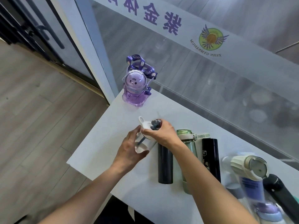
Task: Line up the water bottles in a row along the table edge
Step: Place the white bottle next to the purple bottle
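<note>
1. Both hands hold the clear bottle (144, 143), which sits near the middle of the white desk (97, 151), just left of the standing row. The left hand (129, 152) curls round its see-through body near the base, and the right hand (159, 133) clamps over the white lid (146, 126) from above. Steadying top and bottom together likely keeps it upright while it is set in place.

2. This bottle is transparent plastic with a straw showing inside, a smooth white cap and a small loop handle at 12 o'clock of the lid.

3. At 3 o'clock of it stand a matte dark bottle (165, 165), a translucent green bottle (187, 156) with a strap, and a glossy black bottle (211, 159) with printed marks. They stand close together in a line, which suggests the row is already begun.

4. At 5 o'clock, toward the frame corner, a ribbed cream-lidded bottle (249, 172) and a black flask (279, 194) look blurred; I cannot tell whether they touch.

5. At 12 o'clock, well apart near the far corner, a purple cartoon bottle (135, 91) with a domed lid and printed strap stands alone, probably not yet brought into line.
</note>
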`<state>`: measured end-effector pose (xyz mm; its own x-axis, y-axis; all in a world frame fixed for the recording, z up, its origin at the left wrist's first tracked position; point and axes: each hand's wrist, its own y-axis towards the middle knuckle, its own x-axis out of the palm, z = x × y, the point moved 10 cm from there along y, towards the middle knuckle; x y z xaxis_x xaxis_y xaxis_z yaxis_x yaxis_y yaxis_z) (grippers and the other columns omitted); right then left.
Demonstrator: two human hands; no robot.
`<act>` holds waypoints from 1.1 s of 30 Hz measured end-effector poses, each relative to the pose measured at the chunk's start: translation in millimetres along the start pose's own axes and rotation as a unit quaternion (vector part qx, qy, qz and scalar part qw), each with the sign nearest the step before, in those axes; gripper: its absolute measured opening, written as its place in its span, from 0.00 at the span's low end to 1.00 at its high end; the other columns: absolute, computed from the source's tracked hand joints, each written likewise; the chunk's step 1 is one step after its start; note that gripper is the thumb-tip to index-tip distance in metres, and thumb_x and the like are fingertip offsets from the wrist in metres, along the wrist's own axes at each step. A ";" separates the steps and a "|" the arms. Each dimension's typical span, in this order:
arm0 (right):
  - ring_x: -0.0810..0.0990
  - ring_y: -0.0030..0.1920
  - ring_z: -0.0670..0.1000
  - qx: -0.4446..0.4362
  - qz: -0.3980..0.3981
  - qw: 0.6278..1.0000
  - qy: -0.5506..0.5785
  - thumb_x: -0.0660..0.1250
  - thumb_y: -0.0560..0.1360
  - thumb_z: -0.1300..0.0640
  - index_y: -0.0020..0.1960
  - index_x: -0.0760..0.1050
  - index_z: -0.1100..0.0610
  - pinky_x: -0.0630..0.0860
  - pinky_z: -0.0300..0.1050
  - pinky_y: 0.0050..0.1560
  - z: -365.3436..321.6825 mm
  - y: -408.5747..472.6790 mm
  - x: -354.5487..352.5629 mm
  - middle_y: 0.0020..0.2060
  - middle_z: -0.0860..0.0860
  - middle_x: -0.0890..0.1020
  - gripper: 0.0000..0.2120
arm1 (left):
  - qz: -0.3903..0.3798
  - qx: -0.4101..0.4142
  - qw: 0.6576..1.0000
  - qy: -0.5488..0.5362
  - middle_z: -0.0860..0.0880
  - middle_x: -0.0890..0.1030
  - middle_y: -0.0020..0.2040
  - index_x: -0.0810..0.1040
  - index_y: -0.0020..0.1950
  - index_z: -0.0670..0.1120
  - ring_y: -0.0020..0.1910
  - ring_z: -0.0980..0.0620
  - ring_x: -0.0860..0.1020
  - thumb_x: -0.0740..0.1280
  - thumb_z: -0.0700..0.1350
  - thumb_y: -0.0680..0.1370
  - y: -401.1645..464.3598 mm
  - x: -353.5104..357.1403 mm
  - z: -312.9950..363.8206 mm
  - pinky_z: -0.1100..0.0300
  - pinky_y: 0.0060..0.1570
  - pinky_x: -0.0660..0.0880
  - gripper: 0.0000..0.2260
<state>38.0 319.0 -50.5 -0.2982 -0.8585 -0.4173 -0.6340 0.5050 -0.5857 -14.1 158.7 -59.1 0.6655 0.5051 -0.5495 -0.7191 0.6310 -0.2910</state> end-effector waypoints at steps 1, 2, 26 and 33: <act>0.77 0.45 0.34 -0.014 0.017 1.000 -0.004 0.79 0.60 0.38 0.57 0.73 0.46 0.69 0.25 0.38 -2.9 1.9 -6.3 0.47 0.38 0.79 0.31 | -0.006 -0.003 1.000 0.012 0.54 0.70 0.71 0.57 0.78 0.56 0.66 0.53 0.71 0.79 0.48 0.67 3.3 -0.7 1.3 0.55 0.63 0.73 0.45; 0.77 0.45 0.34 -0.029 0.034 0.999 -0.008 0.80 0.60 0.39 0.59 0.73 0.46 0.68 0.23 0.37 -5.9 4.5 -13.2 0.48 0.39 0.78 0.32 | -0.016 -0.009 1.000 0.025 0.53 0.68 0.73 0.55 0.79 0.55 0.67 0.52 0.70 0.78 0.49 0.68 6.4 -1.0 0.5 0.55 0.65 0.71 0.45; 0.76 0.58 0.54 -0.164 0.190 0.960 -0.121 0.80 0.62 0.49 0.65 0.72 0.53 0.73 0.43 0.57 -60.7 67.1 -88.6 0.56 0.48 0.71 0.35 | 0.005 0.064 0.948 0.312 0.49 0.77 0.63 0.77 0.64 0.50 0.61 0.44 0.75 0.70 0.46 0.73 18.8 -25.0 18.3 0.50 0.63 0.68 0.19; 0.73 0.62 0.57 -0.138 0.192 0.960 -0.146 0.79 0.63 0.46 0.69 0.70 0.54 0.73 0.50 0.63 -57.7 64.2 -87.5 0.61 0.53 0.73 0.38 | -0.013 0.065 0.947 0.315 0.49 0.76 0.63 0.76 0.65 0.50 0.61 0.44 0.74 0.69 0.46 0.74 19.9 -20.4 22.9 0.51 0.63 0.67 0.19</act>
<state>-17.7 421.3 -11.5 -0.3613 -0.5307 -0.7667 -0.6943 0.7020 -0.1588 -37.4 174.4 -35.8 0.4022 0.0633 -0.9133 -0.6463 0.7263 -0.2342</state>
